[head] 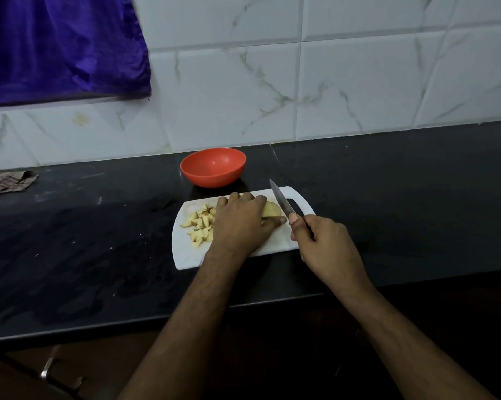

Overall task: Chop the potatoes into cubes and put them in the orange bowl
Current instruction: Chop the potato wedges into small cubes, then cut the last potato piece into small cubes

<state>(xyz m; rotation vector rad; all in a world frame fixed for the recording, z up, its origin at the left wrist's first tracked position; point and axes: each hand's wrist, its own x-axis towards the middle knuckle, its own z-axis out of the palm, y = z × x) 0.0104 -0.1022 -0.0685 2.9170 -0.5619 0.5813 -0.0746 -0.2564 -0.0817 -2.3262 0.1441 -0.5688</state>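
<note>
- Nearest to me, both bare forearms reach forward over the edge of the black counter (387,197) toward the white cutting board (191,258).
- My right hand (325,243) is wrapped in a fist around the handle of the knife (283,202), forefinger stretched up along the base of the blade; the blade points up and away, raised over the board's handle slot, its tip just short of the bowl's side.
- My left hand (240,223) lies palm down on the board, fingers curled close together over a potato piece (270,210), thumb tucked against its near side, pinning it to the board. Only the right end of that piece shows past my fingers.
- Just left of that hand, a loose heap of potato cubes (200,225) sits on the board, pale flesh with bits of skin.
- Beyond the board, just apart from its far edge, the orange bowl (213,167) stands upright, nothing visible inside.
- Far left, a checked cloth (7,181) lies on the counter by the tiled wall (358,82); a purple curtain (61,44) hangs above.
</note>
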